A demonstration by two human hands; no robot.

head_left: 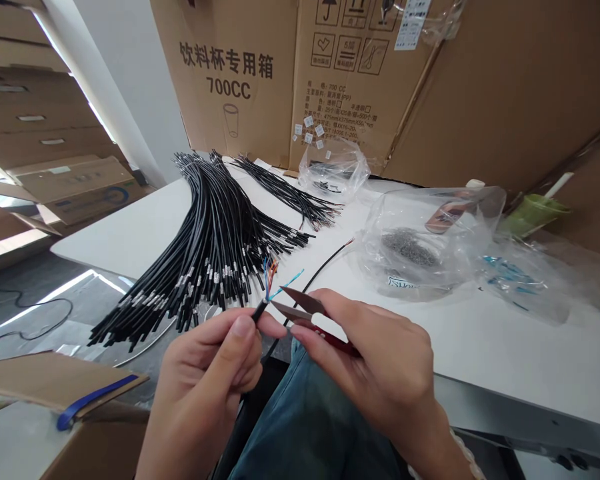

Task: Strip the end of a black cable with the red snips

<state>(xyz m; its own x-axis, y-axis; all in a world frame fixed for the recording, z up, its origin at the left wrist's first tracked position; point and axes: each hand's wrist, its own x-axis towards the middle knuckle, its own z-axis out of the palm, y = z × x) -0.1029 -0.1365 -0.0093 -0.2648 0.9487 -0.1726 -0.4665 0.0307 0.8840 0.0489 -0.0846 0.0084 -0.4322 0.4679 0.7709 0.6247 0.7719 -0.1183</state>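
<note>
My left hand (215,373) pinches a black cable (261,311) near its end, where thin blue, orange and other coloured wires (271,275) fan out. A light blue strand slants up to the right from that end. In my right hand (375,353) are small red-handled scissors (307,313), their blades apart and pointing left at the base of the wires. The blade tips lie close beside the cable end; whether they touch a strand is not clear. Behind my hands, a large bundle of black cables (215,227) lies on the white table (480,347).
A smaller cable bundle (285,190) lies behind. Clear plastic bags (425,247) with small parts cover the table's right side, near a green cup (537,213). Large cardboard boxes (240,120) stand along the back. An open carton (55,380) is at the lower left.
</note>
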